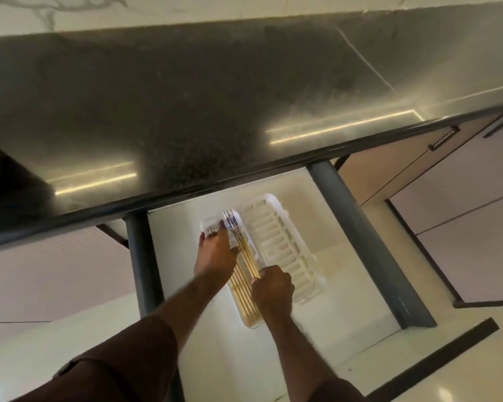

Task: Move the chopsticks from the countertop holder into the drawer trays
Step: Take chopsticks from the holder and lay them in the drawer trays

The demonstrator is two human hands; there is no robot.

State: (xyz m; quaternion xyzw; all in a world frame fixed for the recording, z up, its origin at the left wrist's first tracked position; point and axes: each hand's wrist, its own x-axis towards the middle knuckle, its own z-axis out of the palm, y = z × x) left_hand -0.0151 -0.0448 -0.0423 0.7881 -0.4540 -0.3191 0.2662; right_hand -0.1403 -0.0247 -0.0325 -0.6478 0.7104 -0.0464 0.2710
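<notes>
- The right hand (272, 287) grips the near ends of a bundle of slim pale wooden chopsticks (246, 252). They are angled down into the left white slotted plastic tray (251, 322) inside the open white drawer (302, 195).
- The left hand (215, 250) lies flat, fingers straight, steadying sticks already in the tray.
- The bundle looks skewed, so I think sticks could ride over the rim into the empty right tray (276, 242).
- The dark speckled counter (186, 111) overhangs, so lifted tips may knock it.

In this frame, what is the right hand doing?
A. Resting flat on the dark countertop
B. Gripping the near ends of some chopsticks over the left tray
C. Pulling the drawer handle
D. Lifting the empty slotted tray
B: the right hand is curled round the near ends of a few chopsticks angled over the left tray, while the slotted tray beside it lies untouched.
</notes>
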